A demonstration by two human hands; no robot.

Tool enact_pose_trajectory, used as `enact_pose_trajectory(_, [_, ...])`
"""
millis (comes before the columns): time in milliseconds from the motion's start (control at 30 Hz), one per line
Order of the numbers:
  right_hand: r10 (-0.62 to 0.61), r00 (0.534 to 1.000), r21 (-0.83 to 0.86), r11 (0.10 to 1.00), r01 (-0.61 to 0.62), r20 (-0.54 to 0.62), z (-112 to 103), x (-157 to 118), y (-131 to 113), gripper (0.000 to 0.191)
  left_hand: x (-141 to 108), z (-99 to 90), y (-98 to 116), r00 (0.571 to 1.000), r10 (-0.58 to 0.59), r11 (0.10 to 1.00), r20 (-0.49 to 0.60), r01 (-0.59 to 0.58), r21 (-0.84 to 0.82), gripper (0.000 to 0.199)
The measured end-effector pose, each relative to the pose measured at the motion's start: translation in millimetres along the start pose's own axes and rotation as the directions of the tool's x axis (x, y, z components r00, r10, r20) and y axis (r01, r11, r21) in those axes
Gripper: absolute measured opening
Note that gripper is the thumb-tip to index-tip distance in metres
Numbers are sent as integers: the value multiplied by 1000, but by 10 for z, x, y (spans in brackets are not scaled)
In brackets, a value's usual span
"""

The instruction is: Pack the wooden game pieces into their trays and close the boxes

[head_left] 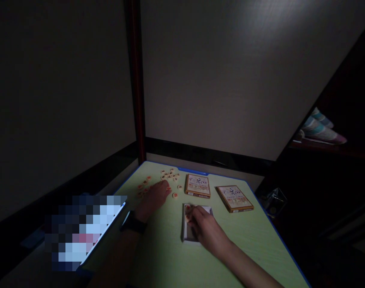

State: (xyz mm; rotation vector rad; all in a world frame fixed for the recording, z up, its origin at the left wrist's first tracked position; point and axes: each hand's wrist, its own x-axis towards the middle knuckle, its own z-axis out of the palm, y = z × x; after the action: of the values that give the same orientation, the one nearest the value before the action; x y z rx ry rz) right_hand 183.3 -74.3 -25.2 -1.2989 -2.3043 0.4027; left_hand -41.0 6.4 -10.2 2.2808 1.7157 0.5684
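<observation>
On the pale green, blue-edged tabletop, we have an open lane between our left forearm and the shallow white-walled open tray. The tray's low walls and our right hand inside it block the middle. Small round cream discs with printed marks crowd the far left around our left hand. Farther back, a flat orange-edged printed box and its match leave us a narrow gap between; beyond them the grey wall panel closes the way.
</observation>
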Motion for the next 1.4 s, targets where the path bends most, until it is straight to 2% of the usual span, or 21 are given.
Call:
enact_pose_trajectory(233, [3,1000,6,1000,-3,-12,-37,12,-5,25,20,-49,40,996,64,998,-64,-65,-20,13])
enact_pose_trajectory(367, [-23,993,33,999,28,-117,-77,15,23,21,31,-65,179,993,26,984,-115,-45,-172,7])
enact_pose_trajectory(433, [-52,980,60,996,65,-190,-94,15,37,20,21,-17,286,996,19,932,-92,-51,-359,10])
enact_pose_trajectory(500, [-80,963,76,992,103,-258,-101,11,50,24,6,67,388,998,59,823,-34,-68,-564,16])
enact_pose_trajectory(567, [-103,940,71,989,133,-324,-98,7,65,27,-8,153,464,997,82,732,-4,-63,-678,20])
enact_pose_trajectory(700, [-129,897,44,986,162,-423,-92,7,87,32,-30,210,518,987,125,636,100,-2,-772,25])
enact_pose_trajectory(833, [-206,884,28,971,239,-420,-116,13,89,24,-43,176,514,973,139,586,186,71,-808,28])
enact_pose_trajectory(933, [-277,883,-33,957,287,-379,-130,1,116,24,-46,195,506,965,143,581,221,99,-808,30])
enact_pose_trajectory(1133, [-351,903,-216,928,302,-246,-142,-32,197,32,-41,226,457,944,194,590,268,106,-801,34])
enact_pose_trajectory(1300, [-309,930,-160,946,281,-199,-100,-48,208,30,-6,132,312,946,169,722,277,73,-688,57])
enact_pose_trajectory(1400, [-314,936,-128,947,296,-159,-36,-57,244,28,-2,133,227,918,200,776,341,64,-628,70])
